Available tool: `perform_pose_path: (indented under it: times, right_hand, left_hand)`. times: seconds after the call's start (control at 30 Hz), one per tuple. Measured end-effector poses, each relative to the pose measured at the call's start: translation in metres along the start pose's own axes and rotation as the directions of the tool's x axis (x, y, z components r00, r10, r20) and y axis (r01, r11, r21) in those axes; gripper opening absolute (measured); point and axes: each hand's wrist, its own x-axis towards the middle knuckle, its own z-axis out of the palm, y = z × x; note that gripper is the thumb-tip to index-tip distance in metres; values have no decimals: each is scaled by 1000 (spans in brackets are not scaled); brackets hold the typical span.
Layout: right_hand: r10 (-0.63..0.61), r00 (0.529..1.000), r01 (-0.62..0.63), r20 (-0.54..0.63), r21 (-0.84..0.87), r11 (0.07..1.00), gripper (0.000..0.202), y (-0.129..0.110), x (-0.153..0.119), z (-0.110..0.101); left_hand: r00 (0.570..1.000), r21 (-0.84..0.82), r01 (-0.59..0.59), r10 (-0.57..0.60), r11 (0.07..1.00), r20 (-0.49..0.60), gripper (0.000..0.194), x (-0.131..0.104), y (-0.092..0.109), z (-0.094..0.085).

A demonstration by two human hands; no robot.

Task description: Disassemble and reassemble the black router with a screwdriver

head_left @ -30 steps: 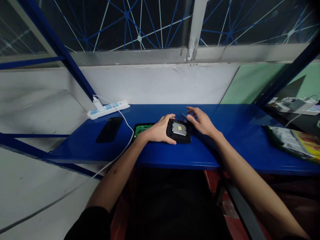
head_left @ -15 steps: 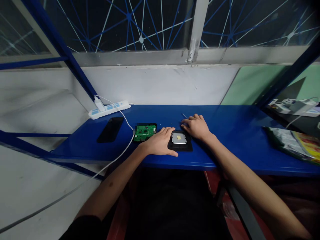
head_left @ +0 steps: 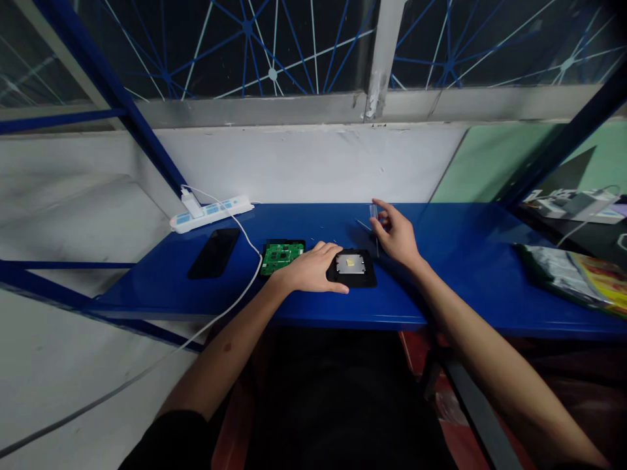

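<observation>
My left hand (head_left: 316, 269) rests with its fingers spread at the left edge of a black case part (head_left: 363, 281), which lies flat on the blue table. A silver metal plate (head_left: 350, 264) with a small yellowish pad (head_left: 349, 262) sits on that part. Left of the hand lies a green circuit board (head_left: 283, 255). My right hand (head_left: 396, 234) is raised behind and to the right of the case, pinching a small clear piece (head_left: 373, 211) between thumb and fingers. Thin tools (head_left: 363, 225) lie on the table beneath and beside it.
A black phone (head_left: 214, 253) and a white power strip (head_left: 211, 213) are at the left of the blue table (head_left: 455, 261). A white cable (head_left: 247, 287) crosses the left side. At the right edge lies a shiny packet (head_left: 568, 277).
My right hand has lifted up and away from the table surface, and a clear piece now shows in its fingers. My left hand has stayed at the case.
</observation>
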Motion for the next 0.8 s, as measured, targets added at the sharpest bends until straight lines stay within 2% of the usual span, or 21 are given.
perform_pose_path:
  times: [0.1,0.23,0.47,0.8]
  right_hand:
    - [26,995,-15,-94,112,994,49,-5,-2,-1]
    - [42,991,-25,-129,126,992,52,-11,-4,-3]
    - [-6,995,24,-99,181,983,49,-15,-8,0]
    - [-27,994,43,-106,156,987,46,-17,-11,2]
  left_hand:
    - [998,-5,0,0,1000,-70,100,-2,-2,7]
    - [996,29,1,2,1000,-91,98,-5,-2,11]
    - [993,76,-6,15,997,-116,92,-6,3,13]
    - [991,74,-22,32,997,-129,91,-5,1,13]
